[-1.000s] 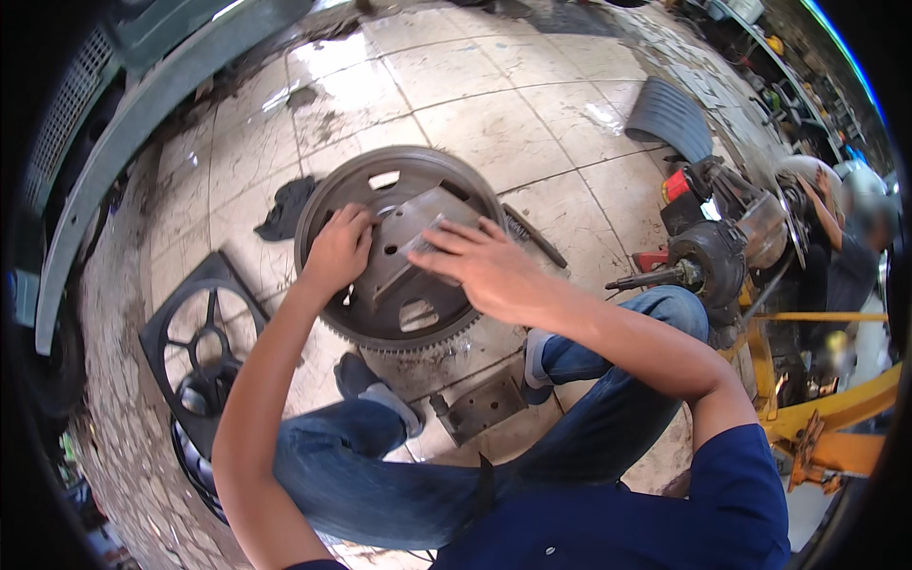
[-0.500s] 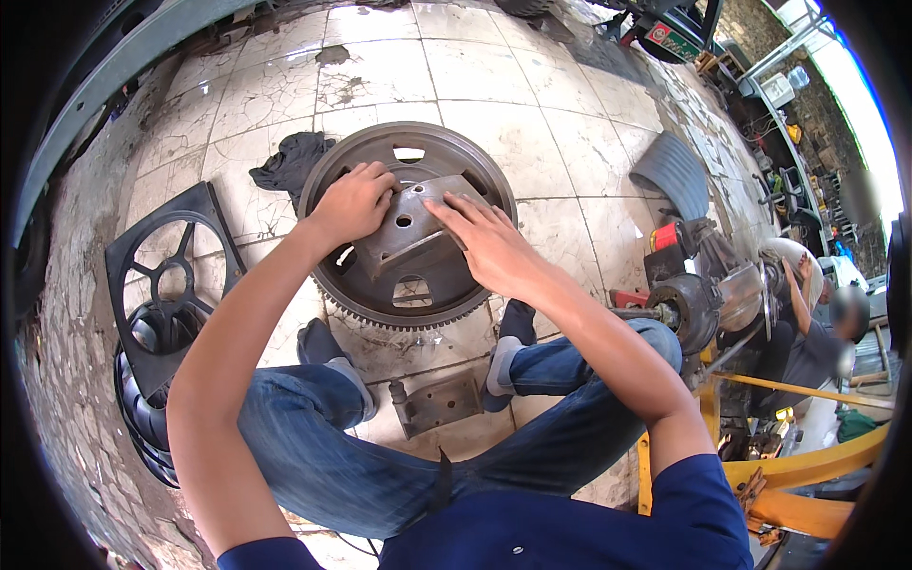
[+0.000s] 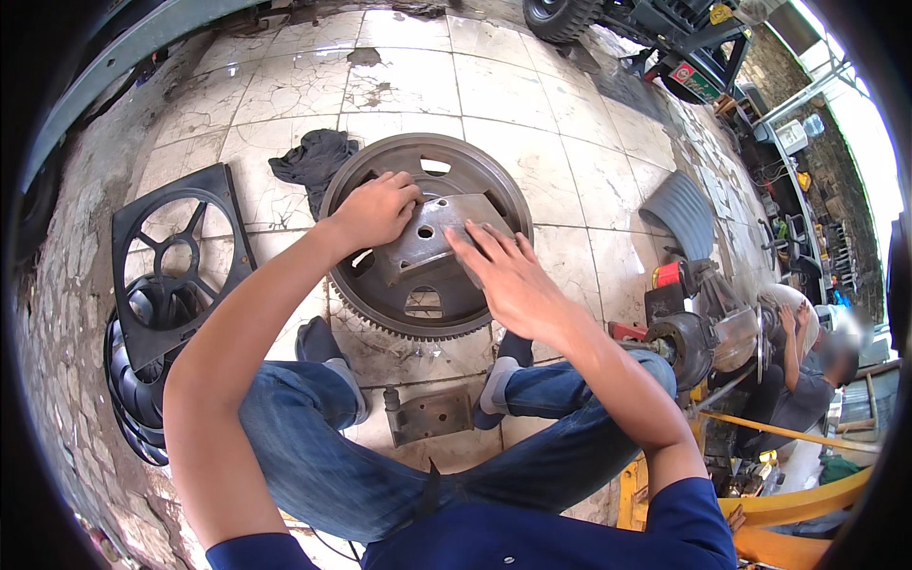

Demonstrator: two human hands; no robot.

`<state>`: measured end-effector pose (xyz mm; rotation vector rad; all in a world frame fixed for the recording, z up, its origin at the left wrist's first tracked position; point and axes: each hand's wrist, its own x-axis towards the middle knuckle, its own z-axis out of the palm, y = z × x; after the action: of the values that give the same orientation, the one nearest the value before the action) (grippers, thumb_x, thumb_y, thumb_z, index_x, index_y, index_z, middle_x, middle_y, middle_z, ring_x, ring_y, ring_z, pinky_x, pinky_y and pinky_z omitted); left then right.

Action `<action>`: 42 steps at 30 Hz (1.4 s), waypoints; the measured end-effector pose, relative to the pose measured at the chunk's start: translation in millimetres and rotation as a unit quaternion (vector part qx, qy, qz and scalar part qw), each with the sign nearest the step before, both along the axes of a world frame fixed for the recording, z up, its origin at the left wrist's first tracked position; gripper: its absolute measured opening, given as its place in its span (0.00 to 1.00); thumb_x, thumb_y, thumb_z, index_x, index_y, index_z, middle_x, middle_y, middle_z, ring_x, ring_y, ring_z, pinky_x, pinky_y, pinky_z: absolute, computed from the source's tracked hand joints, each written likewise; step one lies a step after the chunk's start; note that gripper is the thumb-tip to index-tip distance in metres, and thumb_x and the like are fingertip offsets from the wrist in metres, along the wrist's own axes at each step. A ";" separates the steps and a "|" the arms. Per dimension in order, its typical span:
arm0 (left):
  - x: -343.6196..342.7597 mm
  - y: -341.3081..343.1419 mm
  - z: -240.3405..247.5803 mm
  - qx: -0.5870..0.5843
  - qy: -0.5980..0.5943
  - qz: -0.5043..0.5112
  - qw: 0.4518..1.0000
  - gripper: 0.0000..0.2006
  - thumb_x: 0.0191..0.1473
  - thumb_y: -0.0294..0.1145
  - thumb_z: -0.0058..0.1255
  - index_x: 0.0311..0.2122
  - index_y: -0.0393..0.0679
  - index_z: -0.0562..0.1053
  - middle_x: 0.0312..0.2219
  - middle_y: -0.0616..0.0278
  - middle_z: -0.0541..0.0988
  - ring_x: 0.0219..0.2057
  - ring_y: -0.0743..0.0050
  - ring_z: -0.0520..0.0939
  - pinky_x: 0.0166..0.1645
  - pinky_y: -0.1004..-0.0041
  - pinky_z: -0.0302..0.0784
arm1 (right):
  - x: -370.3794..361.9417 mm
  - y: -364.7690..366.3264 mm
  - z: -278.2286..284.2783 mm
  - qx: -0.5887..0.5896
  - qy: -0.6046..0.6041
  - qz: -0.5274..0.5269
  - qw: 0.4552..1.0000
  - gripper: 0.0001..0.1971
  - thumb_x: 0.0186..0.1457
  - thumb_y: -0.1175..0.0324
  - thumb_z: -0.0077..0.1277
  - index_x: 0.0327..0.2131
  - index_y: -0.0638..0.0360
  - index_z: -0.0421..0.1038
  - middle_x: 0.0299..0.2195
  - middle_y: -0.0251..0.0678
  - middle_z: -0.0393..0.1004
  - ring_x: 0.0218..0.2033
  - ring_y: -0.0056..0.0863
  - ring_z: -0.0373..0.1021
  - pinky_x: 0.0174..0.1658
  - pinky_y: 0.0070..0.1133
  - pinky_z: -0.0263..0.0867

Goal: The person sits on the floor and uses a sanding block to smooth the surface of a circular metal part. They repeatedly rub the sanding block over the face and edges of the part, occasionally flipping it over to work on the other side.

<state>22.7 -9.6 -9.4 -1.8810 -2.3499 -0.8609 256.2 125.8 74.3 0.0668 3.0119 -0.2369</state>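
A grey metal plate with several round holes lies across the middle of a large toothed flywheel on the floor in front of me. At the plate's upper left edge, my left hand is closed, its curled fingers gripping that edge; the fingertips are partly hidden. My right hand rests on the right side of the plate, palm down with fingers stretched and apart. Part of the flywheel's centre is covered by the plate and my hands.
A small metal bracket plate lies between my feet. On the left are a black fan shroud and a dark cloth. A curved grey panel and an axle-like assembly are at right, near another person and a yellow frame.
The whole view has shifted slightly, moving the flywheel rightward in the picture. My right hand's fingers have spread a little on the plate; my left hand keeps its grip.
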 end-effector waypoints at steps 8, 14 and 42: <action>-0.2 1.5 4.2 -0.009 -0.006 -0.012 1.000 0.09 0.56 0.25 0.49 0.42 0.39 0.77 0.42 0.53 0.76 0.47 0.50 0.78 0.54 0.59 0.74 | -5.4 0.9 -1.6 -0.017 0.025 -0.018 0.999 0.38 0.58 0.82 0.42 0.71 0.47 0.47 0.67 0.51 0.54 0.68 0.52 0.52 0.68 0.50 0.48; 1.9 4.8 6.6 0.003 -0.011 -0.016 1.000 0.09 0.58 0.26 0.47 0.43 0.39 0.76 0.41 0.53 0.76 0.47 0.50 0.78 0.54 0.59 0.74 | -1.8 6.6 -10.0 -0.012 0.054 0.014 0.998 0.38 0.57 0.81 0.44 0.70 0.49 0.49 0.66 0.51 0.56 0.66 0.51 0.54 0.67 0.45 0.52; -1.0 -3.6 3.0 0.011 0.013 -0.031 0.999 0.09 0.58 0.26 0.49 0.42 0.39 0.76 0.42 0.54 0.76 0.46 0.51 0.79 0.54 0.59 0.74 | -0.6 22.8 10.1 -0.169 -0.002 0.015 0.986 0.28 0.69 0.52 0.41 0.68 0.51 0.58 0.68 0.44 0.58 0.69 0.44 0.53 0.71 0.38 0.48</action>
<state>21.7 -13.2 -6.4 -1.9529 -2.2700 -0.8592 255.7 148.6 84.4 -0.0105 2.9189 -0.7364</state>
